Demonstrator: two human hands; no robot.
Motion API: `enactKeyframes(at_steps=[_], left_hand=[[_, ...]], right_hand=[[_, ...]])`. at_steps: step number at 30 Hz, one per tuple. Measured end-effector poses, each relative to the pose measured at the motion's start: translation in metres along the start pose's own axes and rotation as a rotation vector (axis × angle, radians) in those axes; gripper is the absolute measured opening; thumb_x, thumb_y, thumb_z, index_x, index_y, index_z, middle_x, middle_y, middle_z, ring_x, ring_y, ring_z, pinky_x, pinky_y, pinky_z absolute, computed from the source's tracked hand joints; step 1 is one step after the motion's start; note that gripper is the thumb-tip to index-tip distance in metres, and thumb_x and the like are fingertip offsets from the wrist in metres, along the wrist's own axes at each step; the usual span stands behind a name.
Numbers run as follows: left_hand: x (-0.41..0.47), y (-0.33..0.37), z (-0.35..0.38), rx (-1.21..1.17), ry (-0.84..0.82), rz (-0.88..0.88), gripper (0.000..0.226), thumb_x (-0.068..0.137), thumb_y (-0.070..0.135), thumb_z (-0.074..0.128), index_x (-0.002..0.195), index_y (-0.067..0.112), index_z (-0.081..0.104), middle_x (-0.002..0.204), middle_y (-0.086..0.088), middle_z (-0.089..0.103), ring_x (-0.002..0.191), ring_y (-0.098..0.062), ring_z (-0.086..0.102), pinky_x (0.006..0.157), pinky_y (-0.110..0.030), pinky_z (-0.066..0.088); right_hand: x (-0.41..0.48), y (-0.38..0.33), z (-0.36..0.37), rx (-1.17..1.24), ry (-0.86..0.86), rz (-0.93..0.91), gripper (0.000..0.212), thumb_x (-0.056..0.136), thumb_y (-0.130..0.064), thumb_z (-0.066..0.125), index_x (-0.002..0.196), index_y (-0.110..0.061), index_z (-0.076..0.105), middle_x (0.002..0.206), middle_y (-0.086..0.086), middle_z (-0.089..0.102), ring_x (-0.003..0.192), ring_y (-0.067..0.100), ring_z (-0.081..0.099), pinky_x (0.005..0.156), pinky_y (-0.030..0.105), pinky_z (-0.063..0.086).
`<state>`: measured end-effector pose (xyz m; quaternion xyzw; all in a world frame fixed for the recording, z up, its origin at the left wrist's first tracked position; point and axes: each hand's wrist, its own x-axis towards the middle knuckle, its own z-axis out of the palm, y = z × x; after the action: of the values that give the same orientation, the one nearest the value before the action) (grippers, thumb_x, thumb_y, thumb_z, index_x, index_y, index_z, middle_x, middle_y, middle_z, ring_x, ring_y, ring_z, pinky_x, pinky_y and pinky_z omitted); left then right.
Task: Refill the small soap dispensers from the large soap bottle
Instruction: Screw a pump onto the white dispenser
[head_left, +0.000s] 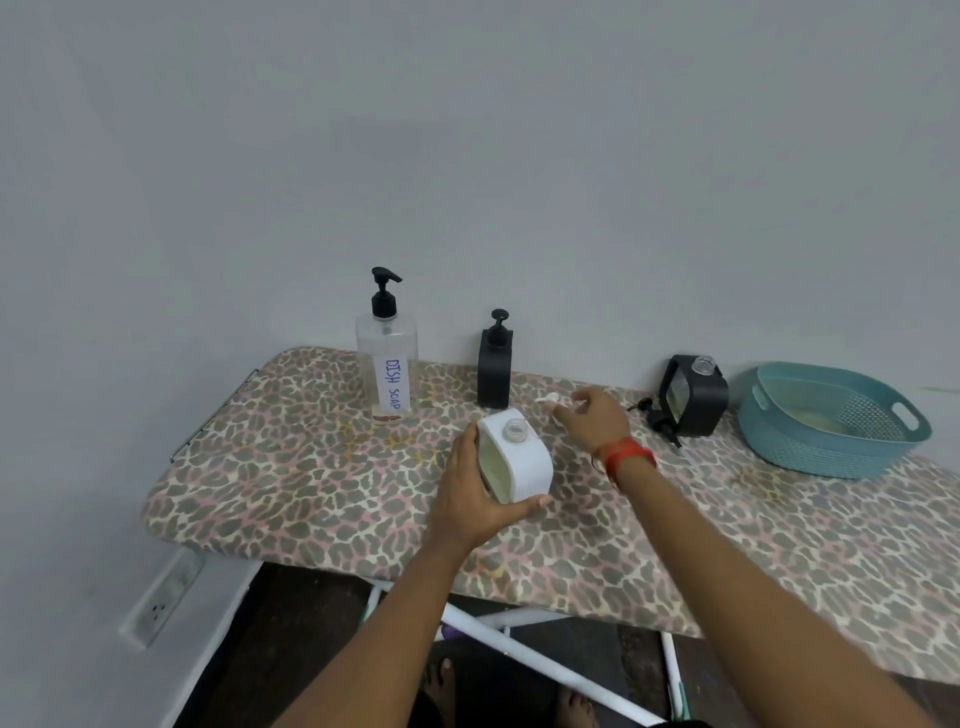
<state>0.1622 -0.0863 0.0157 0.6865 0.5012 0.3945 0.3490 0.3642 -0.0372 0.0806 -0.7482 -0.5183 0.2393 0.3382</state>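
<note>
L grip (470, 493) wraps white dispenser (524, 467); R grip (592, 421) pinches white pump (549, 400).

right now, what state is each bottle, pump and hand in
tall clear dish-soap bottle: upright, pump on, nearly empty
black square dispenser: upright, pump on
white square dispenser: pump off, neck open, gripped by left hand
white pump: off, pinched by right hand
second black dispenser: pump off, neck open
</note>
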Motion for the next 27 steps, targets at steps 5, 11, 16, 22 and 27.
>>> enactKeyframes(at_steps=[5, 11, 16, 22, 27], left_hand=[[0.001, 0.002, 0.000, 0.000, -0.003, -0.017, 0.132, 0.053, 0.068, 0.089, 0.158, 0.022, 0.024, 0.152, 0.005, 0.041, 0.139, -0.016, 0.044, 0.108, -0.048, 0.048], [0.002, 0.001, 0.001, 0.003, 0.002, -0.016, 0.132, 0.054, 0.066, 0.090, 0.159, 0.022, 0.024, 0.153, 0.004, 0.041, 0.140, -0.016, 0.044, 0.108, -0.049, 0.048], [0.001, 0.006, -0.001, 0.002, -0.001, -0.044, 0.135, 0.051, 0.070, 0.089, 0.159, 0.022, 0.024, 0.154, 0.004, 0.041, 0.141, -0.017, 0.044, 0.109, -0.049, 0.048], [-0.001, 0.010, -0.002, -0.004, -0.009, -0.064, 0.136, 0.052, 0.068, 0.091, 0.159, 0.021, 0.022, 0.158, 0.002, 0.039, 0.144, -0.019, 0.041, 0.112, -0.050, 0.044], [-0.003, 0.010, -0.003, -0.002, -0.005, -0.054, 0.136, 0.051, 0.071, 0.089, 0.159, 0.022, 0.022, 0.156, 0.003, 0.040, 0.142, -0.017, 0.043, 0.111, -0.049, 0.045]], right_hand=[[0.045, -0.001, 0.008, -0.378, -0.165, 0.089, 0.047, 0.091, -0.048, 0.064, 0.102, -0.003, 0.064, 0.093, 0.010, 0.067, 0.078, 0.024, 0.062, 0.062, 0.027, 0.042], [0.047, -0.006, 0.009, -0.431, -0.181, 0.127, 0.031, 0.087, -0.033, 0.072, 0.078, -0.010, 0.051, 0.067, 0.001, 0.051, 0.055, 0.013, 0.046, 0.046, 0.024, 0.035], [0.031, -0.032, -0.025, -0.260, 0.007, -0.079, 0.029, 0.079, -0.029, 0.077, 0.068, -0.006, 0.062, 0.059, 0.007, 0.058, 0.055, 0.022, 0.052, 0.056, 0.031, 0.052], [-0.020, -0.064, -0.065, 0.327, 0.107, -0.421, 0.020, 0.079, -0.034, 0.083, 0.093, -0.035, 0.070, 0.082, -0.012, 0.074, 0.079, 0.006, 0.071, 0.077, 0.017, 0.056], [-0.048, -0.070, -0.057, 0.455, 0.013, -0.499, 0.025, 0.083, -0.027, 0.082, 0.106, -0.021, 0.075, 0.092, -0.004, 0.077, 0.089, 0.016, 0.073, 0.085, 0.034, 0.061]])
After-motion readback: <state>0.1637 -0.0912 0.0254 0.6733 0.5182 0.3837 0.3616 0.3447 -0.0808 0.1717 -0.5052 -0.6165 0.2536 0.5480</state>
